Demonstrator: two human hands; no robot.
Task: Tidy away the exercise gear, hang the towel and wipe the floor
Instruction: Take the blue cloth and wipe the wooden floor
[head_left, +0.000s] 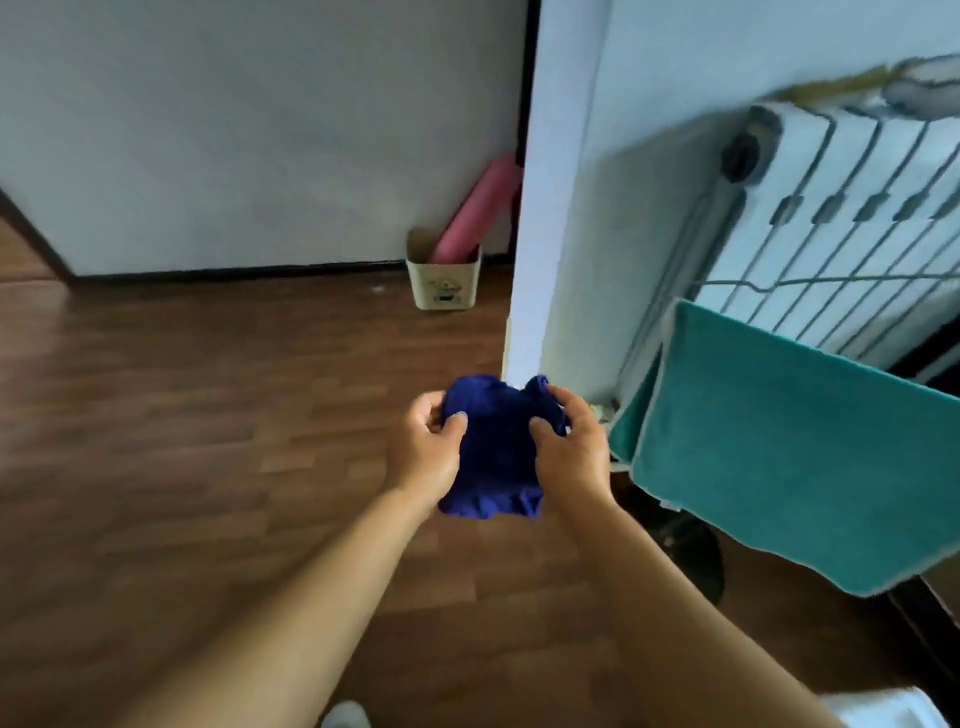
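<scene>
Meanwhile both hands, left hand (427, 447) and right hand (570, 447), pinched the bunched blue cloth (494, 457) by its upper corners, above the wooden floor (208, 415) (soft, light, limp, I judged); gripping the edges should spread it.

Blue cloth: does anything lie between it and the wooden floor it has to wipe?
Nothing visible does. Both hands, left hand and right hand, hold the blue cloth above bare wooden floor.
</scene>
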